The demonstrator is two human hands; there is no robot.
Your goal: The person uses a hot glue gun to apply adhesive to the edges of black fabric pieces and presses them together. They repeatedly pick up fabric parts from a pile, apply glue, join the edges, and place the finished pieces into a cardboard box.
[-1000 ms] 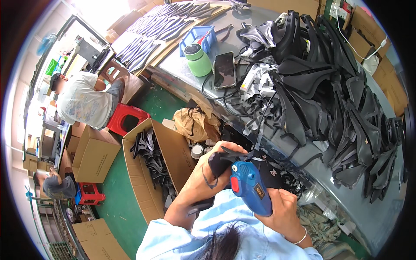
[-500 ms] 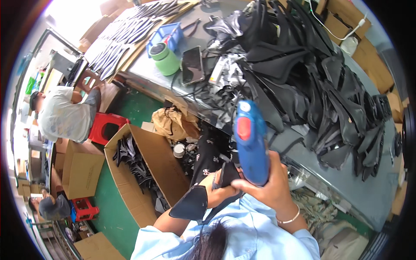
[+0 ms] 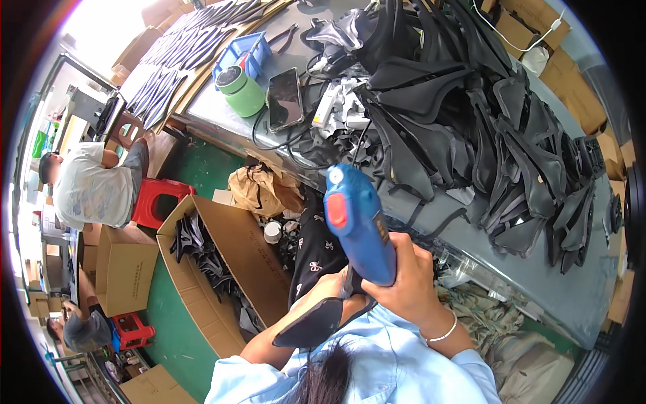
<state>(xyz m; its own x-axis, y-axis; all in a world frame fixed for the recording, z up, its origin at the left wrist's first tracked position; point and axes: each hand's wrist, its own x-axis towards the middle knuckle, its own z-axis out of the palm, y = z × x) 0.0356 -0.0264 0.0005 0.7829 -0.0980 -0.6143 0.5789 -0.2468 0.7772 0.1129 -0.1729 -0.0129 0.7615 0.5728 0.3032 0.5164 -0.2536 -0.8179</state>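
Note:
A blue handheld power tool (image 3: pixel 363 232) with a red button stands in front of my body, its upper end leaning left. My right hand (image 3: pixel 407 279) is wrapped round its lower part. A black, soft-looking shaped piece (image 3: pixel 309 324) hangs over my left wrist and curves under the tool. My left hand (image 3: pixel 326 291) is closed on this piece, just left of the tool; its fingers are partly hidden by the tool and the piece. The tool's working end is out of sight.
Black shaped pieces (image 3: pixel 420 94) are heaped on the grey table (image 3: pixel 558 296). A phone (image 3: pixel 285 99), a green jar (image 3: pixel 241 93) and a blue basket (image 3: pixel 252 54) stand near its left edge. A cardboard box (image 3: pixel 235 262) with black pieces stands left; two people sit beyond.
The blue tool has swung left and now leans more. My right hand has shifted slightly left with it. The black piece has turned slightly, and the whole view has shifted a little.

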